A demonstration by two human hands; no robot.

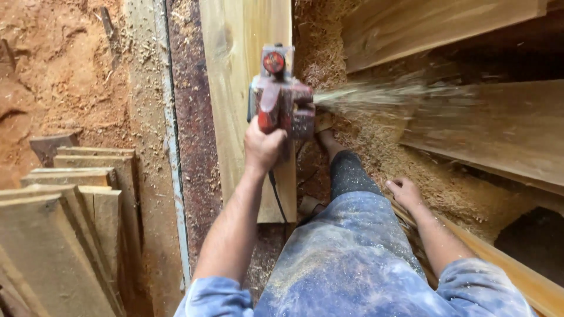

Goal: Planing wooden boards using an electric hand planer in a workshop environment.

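Head view: left hand point(262, 147) w/ red planer point(281, 97) on plank point(238, 70), fingers wrapped.

The light is soft daylight, bright on the pale wooden plank point(235, 70) under the left hand point(262, 147) and on the orange dirt far to its left. Past the right hand point(405, 192) a dark hole sits in deep shadow. The spray of flying sawdust point(388, 94) above that hand is smeared and blurry. Nothing glares.
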